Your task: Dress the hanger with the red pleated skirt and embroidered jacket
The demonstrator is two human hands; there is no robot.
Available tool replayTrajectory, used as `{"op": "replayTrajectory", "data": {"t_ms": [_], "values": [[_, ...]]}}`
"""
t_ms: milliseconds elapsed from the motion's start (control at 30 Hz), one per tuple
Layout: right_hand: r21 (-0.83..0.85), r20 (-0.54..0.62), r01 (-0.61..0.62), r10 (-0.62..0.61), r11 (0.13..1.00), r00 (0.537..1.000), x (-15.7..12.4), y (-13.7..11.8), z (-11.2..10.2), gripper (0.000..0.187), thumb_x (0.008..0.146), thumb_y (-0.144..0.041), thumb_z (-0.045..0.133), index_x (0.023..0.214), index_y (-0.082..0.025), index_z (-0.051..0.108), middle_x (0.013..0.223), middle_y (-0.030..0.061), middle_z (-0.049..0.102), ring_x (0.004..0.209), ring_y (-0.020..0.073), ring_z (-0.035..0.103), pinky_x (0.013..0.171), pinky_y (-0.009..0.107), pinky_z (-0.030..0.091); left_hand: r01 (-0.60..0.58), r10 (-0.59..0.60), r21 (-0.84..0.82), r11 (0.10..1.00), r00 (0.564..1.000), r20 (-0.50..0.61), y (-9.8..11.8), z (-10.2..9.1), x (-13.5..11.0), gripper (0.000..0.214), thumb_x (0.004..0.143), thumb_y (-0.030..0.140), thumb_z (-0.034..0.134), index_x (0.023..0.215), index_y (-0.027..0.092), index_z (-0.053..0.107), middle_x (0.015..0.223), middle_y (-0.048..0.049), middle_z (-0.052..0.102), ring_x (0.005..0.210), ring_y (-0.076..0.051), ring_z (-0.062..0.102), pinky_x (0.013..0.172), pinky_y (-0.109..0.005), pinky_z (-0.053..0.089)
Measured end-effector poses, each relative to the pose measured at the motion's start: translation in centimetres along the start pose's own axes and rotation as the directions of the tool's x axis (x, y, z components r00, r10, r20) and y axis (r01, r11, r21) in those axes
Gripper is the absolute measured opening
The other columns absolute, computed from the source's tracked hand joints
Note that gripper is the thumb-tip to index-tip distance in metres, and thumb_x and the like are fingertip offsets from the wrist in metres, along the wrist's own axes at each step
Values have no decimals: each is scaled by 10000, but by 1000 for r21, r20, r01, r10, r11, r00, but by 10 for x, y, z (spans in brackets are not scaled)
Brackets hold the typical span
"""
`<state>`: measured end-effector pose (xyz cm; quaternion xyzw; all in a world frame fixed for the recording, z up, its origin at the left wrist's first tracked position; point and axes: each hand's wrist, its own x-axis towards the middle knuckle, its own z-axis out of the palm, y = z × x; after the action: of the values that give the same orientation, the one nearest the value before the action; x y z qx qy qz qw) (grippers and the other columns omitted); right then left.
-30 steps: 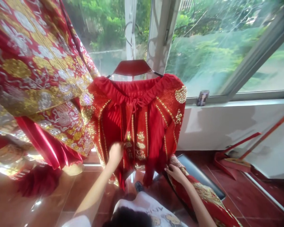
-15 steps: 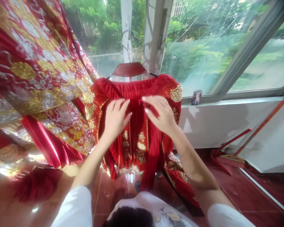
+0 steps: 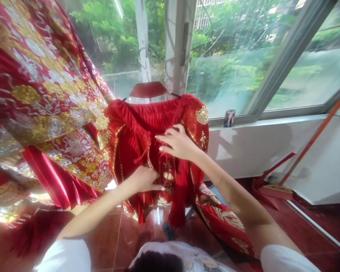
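Note:
A red costume top (image 3: 170, 113) with a gathered neckline and gold sequins hangs on a hanger (image 3: 147, 89) in front of me. Its front hangs partly apart, and a thin red tie (image 3: 143, 153) dangles from the left side of the neckline. My right hand (image 3: 180, 143) is at the right front edge just below the neckline, fingers bent over the red cloth. Lower down, before the front, my left hand (image 3: 144, 179) has its thumb stretched out apart from its fingers, with nothing visible in it. Its fingertips are partly hidden.
A red robe (image 3: 45, 75) with gold and silver embroidery hangs close on the left. Windows (image 3: 229, 64) stand behind, with a small blurred item (image 3: 229, 118) on the sill. A long-handled broom (image 3: 280, 190) leans by the white wall (image 3: 314, 170). Embroidered red cloth (image 3: 226, 219) hangs at lower right.
My left hand has come away from the neckline and dropped lower. My right hand has moved slightly left and down. The neckline has parted, and a tie now hangs in sight.

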<state>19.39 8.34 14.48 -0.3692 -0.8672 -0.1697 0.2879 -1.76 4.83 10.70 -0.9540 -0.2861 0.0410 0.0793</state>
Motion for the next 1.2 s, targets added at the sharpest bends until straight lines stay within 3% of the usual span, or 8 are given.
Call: {"op": "replayTrajectory", "data": {"t_ms": [33, 100, 233, 367, 500, 700, 1033, 1200], "values": [[-25, -15, -6, 6, 1000, 1000, 0, -1, 3, 410, 994, -401, 449, 1240, -144, 651, 974, 102, 734, 1014, 239, 530, 1035, 459, 205, 2, -1, -39, 999, 1000, 24, -3, -8, 1, 416, 887, 527, 578, 750, 154, 699, 643, -41, 664, 586, -189, 646, 613, -316, 525], [-56, -89, -70, 65, 996, 994, 1, -1, 12, 342, 993, -329, 451, 1149, -145, 694, 922, 99, 733, 929, 223, 548, 998, 443, 248, -19, 17, -16, 1000, 992, -126, -13, -31, 5, 350, 945, 446, 518, 834, 166, 697, 750, -39, 695, 676, -181, 661, 649, -299, 520], [-73, -368, -206, 166, 976, 915, -3, -8, 38, 276, 946, -191, 481, 1073, -157, 724, 928, 88, 741, 933, 231, 561, 937, 427, 299, 98, 66, 275, 957, 845, -530, -38, -67, 23, 270, 901, 244, 589, 1151, 151, 632, 1178, -117, 672, 1118, -258, 603, 1077, -463, 394], [-64, -539, -241, 170, 968, 825, -16, -28, 66, 244, 923, -185, 515, 1020, -202, 738, 995, 55, 744, 924, 226, 584, 885, 393, 369, 219, -50, 360, 907, 904, -425, -56, -69, 42, 162, 848, 198, 607, 955, 99, 678, 956, -139, 716, 953, -277, 656, 1031, -454, 410], [182, -493, -358, 400, 916, 773, -17, -44, 86, 275, 922, -159, 457, 870, -143, 726, 834, 90, 717, 737, 187, 604, 728, 309, 455, 186, -102, 312, 932, 958, -267, -60, -66, 52, 234, 893, 137, 476, 764, 123, 671, 762, -112, 712, 778, -256, 678, 771, -380, 447], [606, -248, -479, 723, 635, 644, -3, -56, 89, 188, 897, -250, 553, 844, -158, 708, 763, 63, 711, 604, 161, 600, 630, 272, 459, 135, -93, 201, 970, 974, -205, -60, -73, 53, 261, 910, 135, 464, 746, 133, 667, 770, -90, 725, 732, -221, 678, 736, -357, 389], [640, -199, -511, 766, 574, 611, 0, -79, 80, 250, 901, -288, 481, 710, -194, 613, 694, 60, 672, 604, 175, 579, 625, 285, 427, 125, -61, 244, 962, 966, -253, -53, -73, 21, 213, 901, 168, 519, 752, 143, 670, 769, -75, 697, 744, -215, 639, 759, -353, 411], [721, -160, -485, 800, 495, 578, -19, -100, 108, 293, 910, -357, 452, 679, -213, 562, 669, 55, 653, 611, 178, 581, 625, 280, 439, 60, 55, 301, 952, 932, -358, -48, -74, 3, 232, 917, 113, 479, 791, 144, 672, 809, -65, 699, 795, -213, 617, 806, -361, 417]]}}
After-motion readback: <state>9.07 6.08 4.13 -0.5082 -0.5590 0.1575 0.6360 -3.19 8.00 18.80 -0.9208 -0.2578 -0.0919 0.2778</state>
